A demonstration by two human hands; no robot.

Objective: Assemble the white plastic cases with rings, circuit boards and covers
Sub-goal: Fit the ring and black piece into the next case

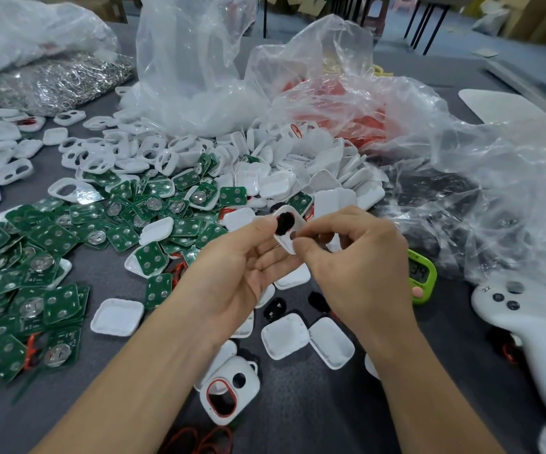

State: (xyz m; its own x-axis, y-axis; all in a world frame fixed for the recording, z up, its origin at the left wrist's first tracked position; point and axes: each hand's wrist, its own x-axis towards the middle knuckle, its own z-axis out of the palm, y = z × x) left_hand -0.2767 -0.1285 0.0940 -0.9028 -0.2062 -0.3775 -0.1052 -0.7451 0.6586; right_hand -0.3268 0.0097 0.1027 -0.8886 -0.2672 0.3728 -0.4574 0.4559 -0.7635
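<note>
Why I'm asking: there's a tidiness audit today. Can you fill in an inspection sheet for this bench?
Surface: dark grey table, largely covered with parts.
Job's things: heap of green circuit boards; pile of white covers; ringed case fitted with a red ring, near the front edge; held case with a black piece on it.
Clutter: clear plastic bags; bag of silvery metal parts; green timer; white controller.
Hands: left hand holds the held case; right hand pinches its edge.
Cables: nothing seen.
Surroundings: black metal legs and cardboard boxes at the back.
</note>
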